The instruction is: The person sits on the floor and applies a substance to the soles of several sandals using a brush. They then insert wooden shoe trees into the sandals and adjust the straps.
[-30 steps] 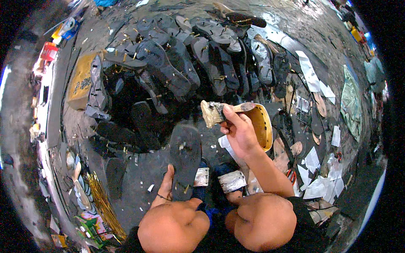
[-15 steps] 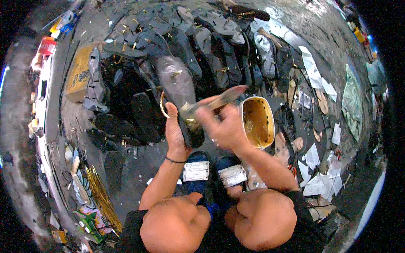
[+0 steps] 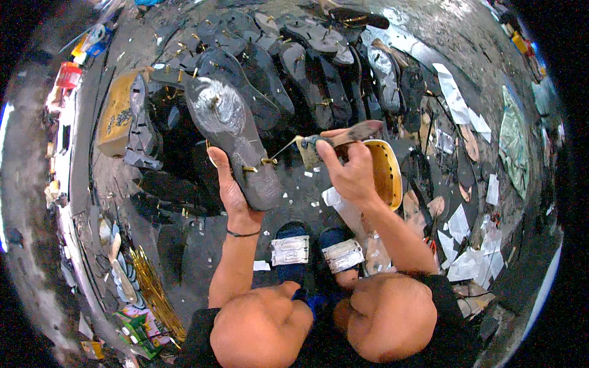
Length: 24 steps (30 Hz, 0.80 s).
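My left hand point(image 3: 238, 199) is closed around the lower edge of a dark shoe sole point(image 3: 239, 138), its thumb along the left side. A whitish, shiny smear covers the sole's far end, and small yellowish tabs stick up near its near end. In my right hand point(image 3: 353, 175) is a flat brush point(image 3: 362, 131) with a worn wooden handle. Its bristle end point(image 3: 307, 150) points left, apart from the sole, with a thin strand stretching between the two. Just right of that hand stands a yellowish tub point(image 3: 396, 178), partly hidden by the fingers.
Many dark soles point(image 3: 316, 80) with yellow tabs lie crowded beyond my hands. A yellow block point(image 3: 115, 113) stands at the left. Paper scraps point(image 3: 469, 264) and a green cloth point(image 3: 512, 141) lie to the right. Thin golden rods point(image 3: 156, 294) lie at lower left.
The brush has lifted off the sole and moved right, toward the tub. My left hand has shifted left with the sole, which now tilts further left.
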Motion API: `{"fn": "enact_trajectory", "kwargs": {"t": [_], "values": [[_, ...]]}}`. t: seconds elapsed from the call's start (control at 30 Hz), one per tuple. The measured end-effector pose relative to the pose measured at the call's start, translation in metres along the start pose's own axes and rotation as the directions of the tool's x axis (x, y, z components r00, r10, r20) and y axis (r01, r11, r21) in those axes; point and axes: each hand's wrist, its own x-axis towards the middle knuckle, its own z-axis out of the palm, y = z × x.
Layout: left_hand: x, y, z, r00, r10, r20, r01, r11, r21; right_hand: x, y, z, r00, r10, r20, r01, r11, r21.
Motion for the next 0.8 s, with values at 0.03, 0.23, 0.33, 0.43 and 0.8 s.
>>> {"fn": "enact_trajectory", "kwargs": {"t": [0.03, 0.23, 0.33, 0.43, 0.8], "values": [[0.003, 0.000, -0.008, 0.999, 0.043, -0.006, -0.042, 0.997, 0.061, -0.002, -0.010, 0.001, 0.999, 0.014, -0.029, -0.011, 0.995, 0.098], [-0.009, -0.004, 0.002, 0.988, 0.056, 0.145, -0.059, 0.998, 0.017, 0.005, 0.015, 0.003, 0.996, 0.040, 0.085, -0.028, 0.990, -0.136], [0.000, -0.022, -0.021, 0.980, 0.195, 0.032, -0.196, 0.935, 0.296, -0.006, 0.000, 0.008, 0.995, 0.022, 0.093, -0.033, 0.993, 0.114], [0.012, -0.043, -0.045, 0.987, 0.159, -0.039, -0.113, 0.835, 0.538, -0.046, -0.039, 0.022, 0.862, -0.252, 0.439, 0.144, 0.953, 0.265], [0.097, -0.031, 0.047, 0.972, -0.065, 0.226, 0.024, 0.983, 0.182, -0.048, 0.010, -0.068, 0.956, 0.286, -0.066, -0.254, 0.920, 0.299]]}}
